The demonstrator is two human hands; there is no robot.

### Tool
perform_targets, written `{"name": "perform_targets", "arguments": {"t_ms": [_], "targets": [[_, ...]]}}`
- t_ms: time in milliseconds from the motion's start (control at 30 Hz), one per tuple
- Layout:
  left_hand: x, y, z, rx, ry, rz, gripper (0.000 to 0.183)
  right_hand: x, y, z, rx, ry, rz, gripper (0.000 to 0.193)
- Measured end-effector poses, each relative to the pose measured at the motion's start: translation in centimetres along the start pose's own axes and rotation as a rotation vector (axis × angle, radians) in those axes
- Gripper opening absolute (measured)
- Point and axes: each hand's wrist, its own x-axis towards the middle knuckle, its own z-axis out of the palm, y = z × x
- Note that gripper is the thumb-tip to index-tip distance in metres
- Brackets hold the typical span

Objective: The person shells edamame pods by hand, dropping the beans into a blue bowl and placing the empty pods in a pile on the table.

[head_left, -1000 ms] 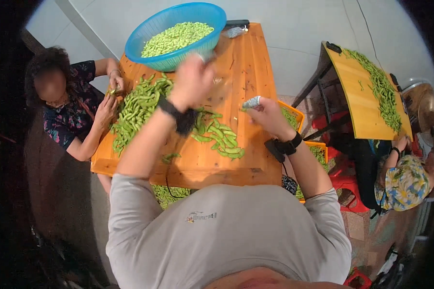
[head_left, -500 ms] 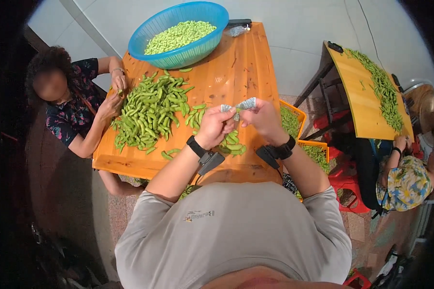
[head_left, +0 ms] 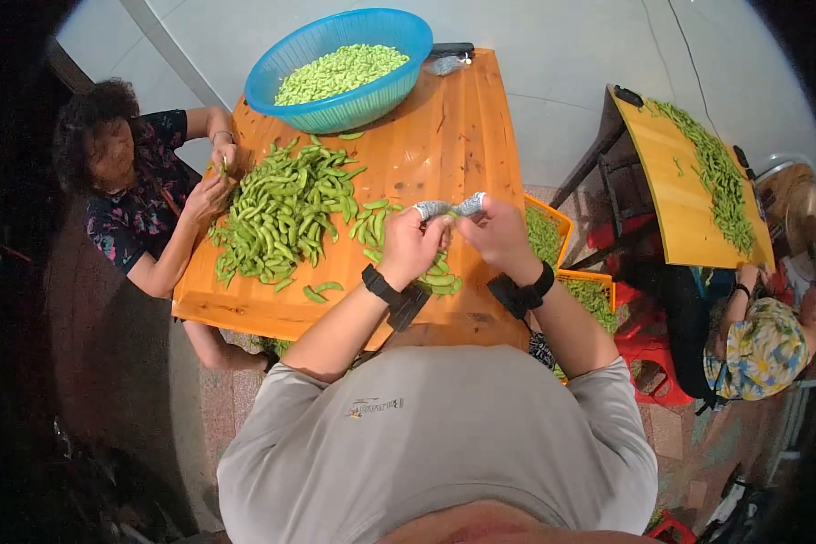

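Above the wooden table (head_left: 470, 136), my left hand (head_left: 410, 243) and my right hand (head_left: 500, 238) meet in a pinch. A green edamame pod (head_left: 451, 215) shows slightly between the fingertips, mostly covered by them. Grey patterned wrapping covers a finger or thumb on each hand. Beneath and beside my left hand lies a small group of pods (head_left: 442, 279). Farther left spreads a large heap of green pods (head_left: 286, 204). A blue plastic basket (head_left: 354, 113) at the far side holds many shelled beans (head_left: 344, 72).
On the left a person (head_left: 140, 186) works at the heap with both hands. Orange crates (head_left: 567, 227) of green pods stand right of the table. Another table (head_left: 675, 195) with pods and a second person (head_left: 762, 349) are farther right, near red stools (head_left: 657, 354).
The wrapped fingers of both hands have turned from pointing upward to lying nearly level, tip to tip. Both hands stay together over the same spot.
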Motion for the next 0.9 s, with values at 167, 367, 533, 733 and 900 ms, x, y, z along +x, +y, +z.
{"name": "perform_targets", "arguments": {"t_ms": [167, 367, 533, 733, 900], "targets": [[0.2, -2.2, 0.5, 0.283, 0.255, 0.444, 0.017, -0.3, -3.4, 0.5, -0.371, 0.01, -0.308, 0.016], [1.0, -2.4, 0.0, -0.6, -0.028, -0.38, 0.022, -0.1, -2.0, 0.8, -0.651, 0.048, -0.592, 0.012], [0.8, -2.5, -0.1, -0.671, -0.068, -0.486, 0.014, 0.1, -2.3, 0.4, -0.429, -0.001, -0.222, 0.01], [1.2, -4.5, -1.8, -0.865, -0.257, -0.477, 0.017, -0.1, -1.6, -1.8, -0.396, 0.209, -0.159, 0.007], [3.1, -3.4, -6.7, -0.715, 0.226, -0.447, 0.014, -0.5, 0.3, -9.9, -1.064, 0.295, -0.217, 0.005]]}}
